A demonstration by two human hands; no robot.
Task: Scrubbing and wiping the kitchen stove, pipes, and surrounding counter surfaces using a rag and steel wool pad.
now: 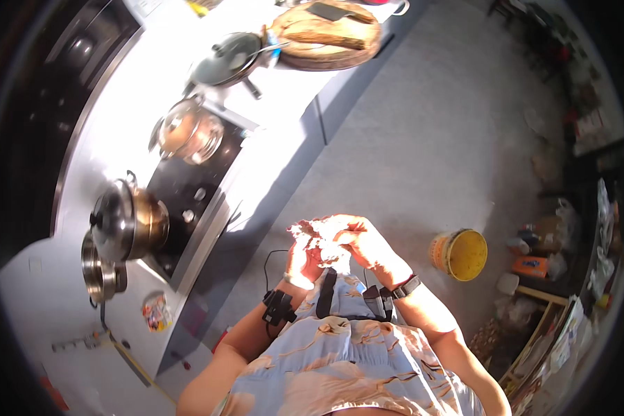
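Note:
Both hands are raised together in front of my waist, in bright sunlight. A ragged red-and-white piece (316,238) is held between them; glare hides what it is made of. My left hand (304,266) supports it from below and the left side. With bent fingers, my right hand (368,244) grips its right side. The fingertips partly cover it. Beneath the hands hangs the front of a blue patterned garment (338,353), with a black strap (326,294) over it.
On the left, a counter carries a black cooktop (203,179), a lidded steel pot (130,221), a glass-lidded pot (190,132) and a lidded pan (229,60). A round wooden chopping board (322,60) lies farther along, bearing a cleaver (333,11). A yellow bucket (460,255) stands on the floor, right.

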